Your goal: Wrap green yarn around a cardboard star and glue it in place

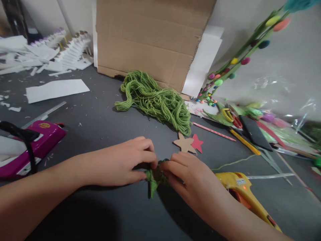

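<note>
A small yarn-wrapped cardboard piece [152, 187] lies low over the dark table, green at its pointed tip with a brown patch in the middle. My left hand [132, 159] pinches its left side between thumb and fingers. On the other side, my right hand [188, 174] has its fingers bent onto the piece and hides much of it. Just beyond my right hand rest a tan cardboard star [184, 144] and a smaller red star [197, 143]. A loose green yarn strand [233, 162] runs out to the right from behind my right hand.
A green yarn hank [155, 100] lies before an upright cardboard sheet [150, 36]. To the right are a yellow glue gun [235, 182], scissors [273, 162], a yellow cutter [245, 142] and a pencil [213, 131]. A magenta iron-like device [47, 134] and white scraps [57, 88] occupy the left.
</note>
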Demonstrator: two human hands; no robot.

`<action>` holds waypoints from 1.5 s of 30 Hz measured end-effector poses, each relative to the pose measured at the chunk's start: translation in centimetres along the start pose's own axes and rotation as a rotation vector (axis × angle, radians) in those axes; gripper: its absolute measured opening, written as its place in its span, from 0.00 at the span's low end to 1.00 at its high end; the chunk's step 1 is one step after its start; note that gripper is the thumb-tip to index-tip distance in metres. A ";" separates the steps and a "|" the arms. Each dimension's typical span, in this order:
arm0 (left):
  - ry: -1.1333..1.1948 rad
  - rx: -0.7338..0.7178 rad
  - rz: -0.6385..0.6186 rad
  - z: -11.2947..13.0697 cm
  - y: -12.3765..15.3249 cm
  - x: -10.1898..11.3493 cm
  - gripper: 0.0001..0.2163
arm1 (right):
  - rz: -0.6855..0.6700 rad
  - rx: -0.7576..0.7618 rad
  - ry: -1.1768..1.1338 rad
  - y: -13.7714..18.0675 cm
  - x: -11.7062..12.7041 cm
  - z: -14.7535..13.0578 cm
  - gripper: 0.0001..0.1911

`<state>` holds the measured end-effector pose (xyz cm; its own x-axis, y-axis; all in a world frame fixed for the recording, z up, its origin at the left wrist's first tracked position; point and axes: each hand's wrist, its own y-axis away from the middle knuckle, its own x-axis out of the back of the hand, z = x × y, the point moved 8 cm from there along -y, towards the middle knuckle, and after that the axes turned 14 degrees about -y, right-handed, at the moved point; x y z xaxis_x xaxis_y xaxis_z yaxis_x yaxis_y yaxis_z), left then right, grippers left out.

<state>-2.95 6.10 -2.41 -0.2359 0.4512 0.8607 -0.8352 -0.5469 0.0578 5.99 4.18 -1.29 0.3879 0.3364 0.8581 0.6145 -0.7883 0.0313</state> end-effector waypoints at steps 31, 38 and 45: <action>-0.125 -0.007 0.015 0.8 0.1 -0.2 0.07 | 0.039 -0.085 -0.102 -1.0 0.3 0.4 0.05; -0.107 0.037 0.033 0.4 0.4 -0.6 0.10 | 0.060 -0.127 -0.206 -1.5 0.6 0.7 0.05; -0.091 0.050 0.028 0.4 0.4 -0.6 0.10 | 0.044 -0.144 -0.178 -2.0 0.7 0.6 0.06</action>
<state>-2.92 5.34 -2.66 -0.2110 0.3706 0.9045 -0.8027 -0.5938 0.0560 5.44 6.32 -1.03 0.5354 0.3757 0.7565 0.4950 -0.8653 0.0794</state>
